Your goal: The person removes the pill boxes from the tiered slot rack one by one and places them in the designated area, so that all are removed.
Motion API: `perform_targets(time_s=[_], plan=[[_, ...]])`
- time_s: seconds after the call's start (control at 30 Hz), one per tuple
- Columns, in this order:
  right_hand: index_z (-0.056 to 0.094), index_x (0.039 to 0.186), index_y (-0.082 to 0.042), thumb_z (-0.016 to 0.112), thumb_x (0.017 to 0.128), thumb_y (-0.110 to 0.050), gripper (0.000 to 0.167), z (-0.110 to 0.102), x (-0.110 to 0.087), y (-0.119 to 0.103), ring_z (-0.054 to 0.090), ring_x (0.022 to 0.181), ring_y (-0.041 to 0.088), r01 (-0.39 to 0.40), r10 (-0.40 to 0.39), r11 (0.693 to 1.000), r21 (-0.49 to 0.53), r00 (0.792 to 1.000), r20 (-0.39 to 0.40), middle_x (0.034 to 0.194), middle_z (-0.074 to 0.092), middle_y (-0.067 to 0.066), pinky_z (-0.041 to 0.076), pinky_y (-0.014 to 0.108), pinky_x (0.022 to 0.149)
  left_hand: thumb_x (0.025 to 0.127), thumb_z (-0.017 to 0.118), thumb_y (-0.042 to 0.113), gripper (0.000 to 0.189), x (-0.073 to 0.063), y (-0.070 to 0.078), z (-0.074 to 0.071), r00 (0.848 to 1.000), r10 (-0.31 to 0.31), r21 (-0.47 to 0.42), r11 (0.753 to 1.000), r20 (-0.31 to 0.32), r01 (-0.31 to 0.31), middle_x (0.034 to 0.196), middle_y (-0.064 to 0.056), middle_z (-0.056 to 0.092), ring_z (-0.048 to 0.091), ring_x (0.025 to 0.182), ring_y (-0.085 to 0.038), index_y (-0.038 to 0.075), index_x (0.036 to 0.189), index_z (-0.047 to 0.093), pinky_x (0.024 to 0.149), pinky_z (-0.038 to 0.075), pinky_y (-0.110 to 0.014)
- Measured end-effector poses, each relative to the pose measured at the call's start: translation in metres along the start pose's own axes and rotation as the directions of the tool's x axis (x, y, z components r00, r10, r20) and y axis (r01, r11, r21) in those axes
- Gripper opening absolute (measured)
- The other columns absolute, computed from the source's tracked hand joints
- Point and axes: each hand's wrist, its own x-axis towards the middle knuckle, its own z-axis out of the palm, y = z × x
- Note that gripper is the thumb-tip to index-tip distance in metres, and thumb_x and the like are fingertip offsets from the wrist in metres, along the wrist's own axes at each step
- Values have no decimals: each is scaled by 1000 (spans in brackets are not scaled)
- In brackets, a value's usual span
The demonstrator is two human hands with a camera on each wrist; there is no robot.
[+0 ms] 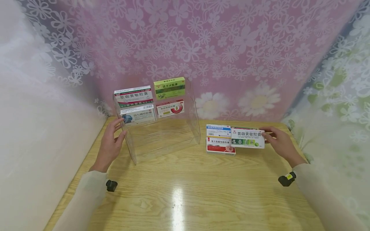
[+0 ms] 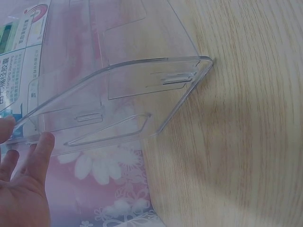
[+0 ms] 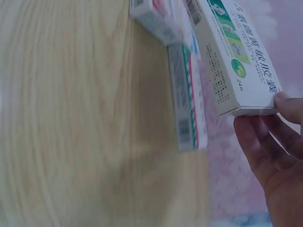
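A clear plastic display rack (image 1: 162, 144) stands at the left on the wooden table. My left hand (image 1: 110, 141) grips its left side panel, with the thumb and fingers around the edge; the left wrist view shows the fingers (image 2: 41, 153) at the clear panel. My right hand (image 1: 281, 146) pinches a white medicine box (image 1: 247, 138) with a green strip by its right end. In the right wrist view this box (image 3: 244, 61) is tilted above another white box (image 3: 187, 101) with red and green edges, which stands on the table.
The rack holds a red-and-green-edged box (image 1: 134, 97), a yellow-green box (image 1: 170, 89), a white box with a blue picture (image 1: 140, 115) and a red-and-white box (image 1: 170, 108). Right of it are a blue-and-white box (image 1: 218, 131) and a red-and-white box (image 1: 218, 148). Floral cloth (image 1: 173, 48) hangs behind.
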Motion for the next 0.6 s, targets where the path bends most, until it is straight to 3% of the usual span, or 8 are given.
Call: perform_targets(time_s=[0.1,0.2,0.47,0.6], plan=[[59,151,3,51,118,-28,46,-2,-6,19,66,94,-7,-36,36,999,0,999,34,137,66,32,67,28,75,115,56,12,56,0,0,0,1000,0,0,1000,-2,0,172,-23,34,46,152,-52,17,168,39,102,55,-76],[57,152,5,48,119,-29,48,-2,-10,33,65,91,-10,-91,90,996,0,992,84,136,67,33,68,35,77,115,55,13,56,0,0,0,1000,-3,4,1000,-3,3,172,-23,34,46,152,-52,17,168,39,102,55,-76],[56,153,6,48,119,-31,51,12,-10,53,75,94,16,-165,167,986,-23,976,140,138,66,35,65,30,72,116,55,14,56,-1,1,0,1000,-6,0,1000,-1,6,172,-23,35,46,152,-52,15,169,38,102,54,-77],[56,153,3,49,118,-36,53,19,-9,53,76,110,40,-199,205,978,-60,971,120,144,64,33,65,42,83,116,55,14,56,0,-1,0,1000,-5,1,1000,-2,5,172,-22,35,46,152,-51,17,169,38,102,54,-76]])
